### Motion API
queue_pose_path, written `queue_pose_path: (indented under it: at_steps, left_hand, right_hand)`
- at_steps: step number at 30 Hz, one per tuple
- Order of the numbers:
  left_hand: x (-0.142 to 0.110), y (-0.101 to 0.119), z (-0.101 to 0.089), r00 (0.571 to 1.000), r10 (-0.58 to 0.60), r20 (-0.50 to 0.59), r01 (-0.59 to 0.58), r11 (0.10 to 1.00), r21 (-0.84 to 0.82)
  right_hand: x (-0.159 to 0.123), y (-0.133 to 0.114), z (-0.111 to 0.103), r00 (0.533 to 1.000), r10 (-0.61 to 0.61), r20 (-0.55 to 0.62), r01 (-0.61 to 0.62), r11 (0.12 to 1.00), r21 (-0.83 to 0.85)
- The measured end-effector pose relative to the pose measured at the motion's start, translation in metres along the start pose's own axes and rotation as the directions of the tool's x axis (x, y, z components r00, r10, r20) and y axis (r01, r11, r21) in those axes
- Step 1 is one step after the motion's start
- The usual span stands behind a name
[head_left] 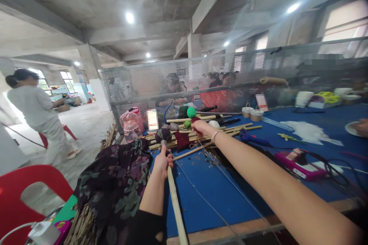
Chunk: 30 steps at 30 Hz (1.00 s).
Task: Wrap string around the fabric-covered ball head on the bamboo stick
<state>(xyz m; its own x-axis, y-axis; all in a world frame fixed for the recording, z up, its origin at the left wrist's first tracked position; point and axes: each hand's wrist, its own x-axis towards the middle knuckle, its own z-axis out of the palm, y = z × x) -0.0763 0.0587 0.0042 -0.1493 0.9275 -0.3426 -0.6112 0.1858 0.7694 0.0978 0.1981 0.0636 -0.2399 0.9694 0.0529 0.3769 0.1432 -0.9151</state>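
A long pale wooden stick is gripped in my left hand, its near end running down past the table's front edge. At its far end is a dark grey rounded bundle. Over the pile of sticks, my right hand reaches forward with curled fingers around a small dark red piece, whose kind I cannot tell. A green ball and a lighter green ball lie close to its fingertips. Between my hands rests a dark red fabric piece. A white ball sits just beyond the right wrist.
A perforated metal divider crosses behind the blue table. Dark floral cloth lies left, near a red chair. Right are a magenta box with cables, cups and white plastic. A person stands left.
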Motion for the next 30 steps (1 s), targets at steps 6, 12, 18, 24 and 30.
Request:
queue_pose_path:
  at_steps: [6,12,18,24,30]
  left_hand:
    - [0.001,0.000,0.000,1.000,-0.010,0.007,0.010,1.000,0.003]
    - [0.002,0.000,0.000,1.000,-0.029,0.003,0.029,1.000,-0.001]
    - [0.003,0.000,-0.002,0.999,-0.036,0.003,0.036,0.999,-0.003]
    - [0.004,0.000,-0.001,0.999,-0.036,-0.005,0.036,0.999,-0.003]
    - [0.004,0.000,-0.001,1.000,-0.030,-0.007,0.030,1.000,0.005]
  right_hand:
    - [0.018,-0.061,-0.018,0.994,-0.099,-0.056,0.110,0.966,0.236]
    - [0.022,-0.110,-0.019,0.942,-0.303,-0.144,0.333,0.892,0.307]
    - [0.020,-0.140,-0.023,0.880,-0.456,-0.133,0.475,0.856,0.204]
    - [0.013,-0.157,-0.036,0.848,-0.524,-0.073,0.528,0.847,0.061]
    - [-0.004,-0.185,-0.058,0.775,-0.621,-0.121,0.623,0.782,-0.018]
